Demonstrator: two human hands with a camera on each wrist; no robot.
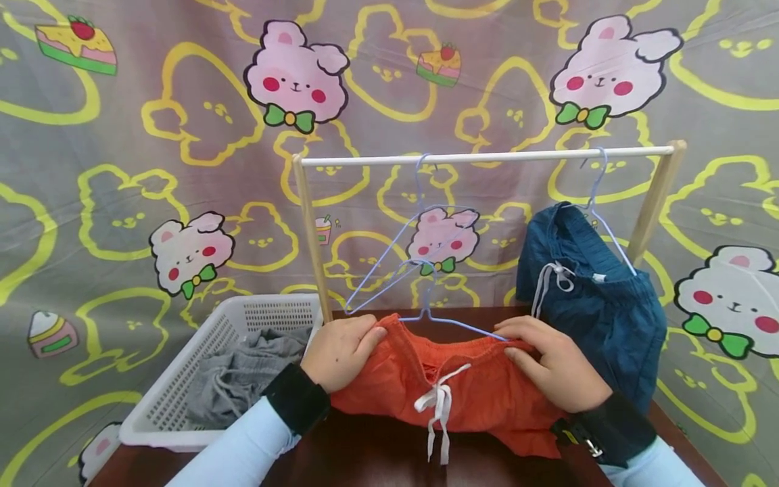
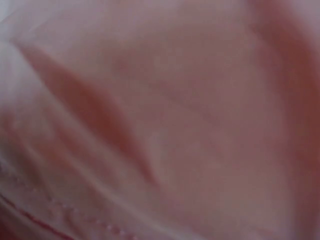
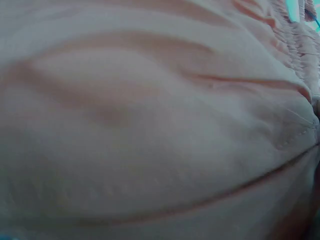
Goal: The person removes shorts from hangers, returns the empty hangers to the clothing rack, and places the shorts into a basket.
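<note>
Orange shorts point(image 1: 487, 399) with a white drawstring point(image 1: 441, 399) are held up by the waistband in the head view. My left hand point(image 1: 347, 352) grips the left side of the waistband, thumb toward me. At the right side, my right hand point(image 1: 554, 362) pinches the waistband beside the end of a blue wire hanger point(image 1: 456, 323). This hanger's lower bar runs into the waist opening, and its hook stands up above the shorts. Close-up cloth of the shorts fills both the left wrist view point(image 2: 200, 125) and the right wrist view point(image 3: 150, 125).
A rack with a white rail point(image 1: 487, 157) stands behind the hands. A bare blue hanger point(image 1: 383, 253) and blue shorts point(image 1: 602, 311) on another hanger hang from it. Left of the rack, a white basket point(image 1: 158, 399) holds grey clothing point(image 1: 243, 379). Beneath is a dark brown table point(image 1: 365, 460).
</note>
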